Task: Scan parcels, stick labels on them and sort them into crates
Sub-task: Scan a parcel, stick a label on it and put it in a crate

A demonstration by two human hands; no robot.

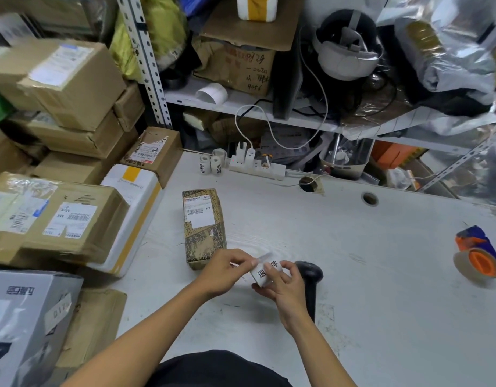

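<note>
White label roll [266,272] sits gripped in the right hand [285,286]; the left hand [227,269] pinches its peeling edge. Thin, limp sticker: likely curls, so hold by a corner. The parcel [203,227] lies just beyond.

Brown parcel [203,229] patterned with dark repeated lettering, white label roll [266,270] printed in black characters, black scanner [309,283], orange-and-blue tape dispenser [478,254], pale grey tabletop [366,261].

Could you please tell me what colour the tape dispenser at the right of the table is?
Orange and blue, on the tape dispenser; the head view shows it.
</note>
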